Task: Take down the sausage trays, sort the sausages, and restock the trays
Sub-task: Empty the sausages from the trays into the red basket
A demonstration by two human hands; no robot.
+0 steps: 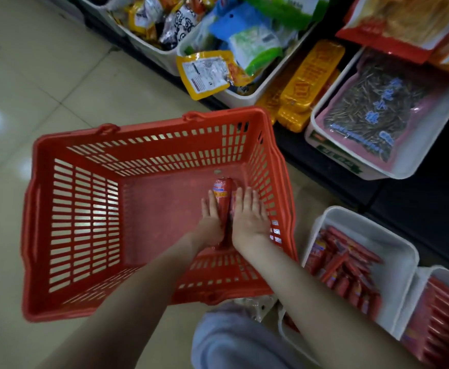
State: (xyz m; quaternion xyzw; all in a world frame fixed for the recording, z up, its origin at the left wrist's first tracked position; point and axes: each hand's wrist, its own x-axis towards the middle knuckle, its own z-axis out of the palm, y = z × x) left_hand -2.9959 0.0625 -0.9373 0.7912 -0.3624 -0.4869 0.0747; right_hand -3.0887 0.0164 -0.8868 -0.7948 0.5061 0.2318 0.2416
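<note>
Crouched on the shop floor, a person reaches both hands into a red basket point(148, 127). The left hand point(211, 213) and right hand point(250, 217), fingers straight, press a few red sausages point(221, 191) between them on the basket's bottom. Right of the right hand, outside the basket, a white tray point(401, 251) holds more; a second tray point(447, 272) sits beyond it.

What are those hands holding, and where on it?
Red sausages, squeezed along their sides between the left hand and right hand, fingers straight; their far ends stick out.
</note>
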